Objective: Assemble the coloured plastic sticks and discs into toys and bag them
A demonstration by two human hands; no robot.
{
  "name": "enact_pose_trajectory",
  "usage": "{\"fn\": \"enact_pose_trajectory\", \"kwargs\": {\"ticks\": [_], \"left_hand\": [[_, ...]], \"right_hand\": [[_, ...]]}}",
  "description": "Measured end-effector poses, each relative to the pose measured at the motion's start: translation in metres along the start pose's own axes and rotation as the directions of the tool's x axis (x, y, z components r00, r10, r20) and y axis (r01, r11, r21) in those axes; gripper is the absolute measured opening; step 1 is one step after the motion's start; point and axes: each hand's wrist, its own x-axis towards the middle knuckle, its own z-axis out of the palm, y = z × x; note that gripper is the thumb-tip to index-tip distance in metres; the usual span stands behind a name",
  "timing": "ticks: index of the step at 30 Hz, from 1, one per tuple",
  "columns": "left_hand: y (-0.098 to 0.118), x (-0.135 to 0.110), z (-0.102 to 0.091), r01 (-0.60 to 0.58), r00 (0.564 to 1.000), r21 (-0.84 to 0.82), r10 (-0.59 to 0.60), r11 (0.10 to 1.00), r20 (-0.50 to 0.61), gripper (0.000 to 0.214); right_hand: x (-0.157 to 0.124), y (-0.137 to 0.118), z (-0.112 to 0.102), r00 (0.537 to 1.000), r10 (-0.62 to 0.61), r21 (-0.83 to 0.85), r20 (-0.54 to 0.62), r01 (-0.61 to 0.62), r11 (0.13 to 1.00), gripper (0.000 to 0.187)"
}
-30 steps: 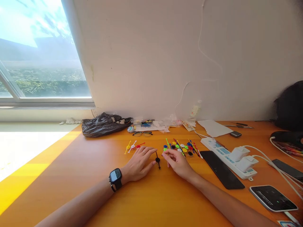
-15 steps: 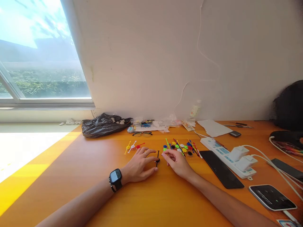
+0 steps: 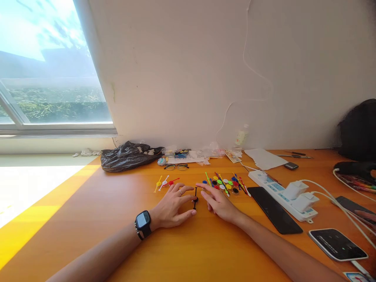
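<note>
A black arrow spinner (image 3: 196, 199), a slim arrow on a small round base, is on the table between my hands. My left hand (image 3: 176, 203) holds it from the left, its index fingertip at the base and its thumb by the lower end. My right hand (image 3: 219, 203) is open, with the index finger stretched toward the arrow's upper end and the other fingers curled loosely. I cannot tell whether that finger touches the arrow. Beyond my left hand lie a yellow arrow spinner (image 3: 159, 183), a white one (image 3: 165, 182) and a red one (image 3: 171, 183).
Several coloured discs and arrows (image 3: 225, 183) lie beyond my right hand. A black phone (image 3: 274, 210), a power strip (image 3: 283, 196) and a white-edged device (image 3: 337, 244) are on the right. Glasses (image 3: 176, 167) and a black plastic bag (image 3: 129, 156) lie at the back.
My right index finger has straightened out toward the arrow's upper end; before, the fingers were pinched together. My left hand stays by the black spinner.
</note>
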Motion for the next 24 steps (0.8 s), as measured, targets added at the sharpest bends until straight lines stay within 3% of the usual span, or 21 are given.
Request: {"fn": "enact_pose_trajectory", "kwargs": {"ticks": [8, 15, 18, 21, 24], "left_hand": [[0.0008, 0.0014, -0.0014, 0.017, 0.999, 0.017, -0.018, 1.0, 0.035, 0.046], [0.0013, 0.0015, -0.0016, 0.015, 1.0, 0.017, -0.015, 1.0, 0.012, 0.045], [0.0017, 0.0013, -0.0016, 0.01, 1.0, 0.015, -0.01, 1.0, 0.002, 0.044], [0.0022, 0.0015, -0.0015, 0.009, 1.0, 0.013, -0.009, 1.0, -0.007, 0.041], [0.003, 0.0018, -0.0016, 0.011, 1.0, 0.021, -0.011, 1.0, -0.007, 0.041]], "right_hand": [[-0.0035, -0.0028, -0.0048, 0.97, -0.226, -0.251, 0.086, 0.241, 0.938, 0.051], [-0.0076, -0.0071, -0.0053, 0.961, -0.273, -0.374, -0.034, 0.241, 0.896, 0.046], [-0.008, -0.0084, -0.0045, 0.967, -0.252, -0.339, -0.047, 0.222, 0.914, 0.044], [-0.0072, -0.0088, -0.0018, 0.974, -0.225, -0.207, -0.018, 0.217, 0.954, 0.041], [-0.0034, -0.0066, -0.0002, 0.979, -0.187, -0.082, -0.075, 0.181, 0.98, 0.039]]}}
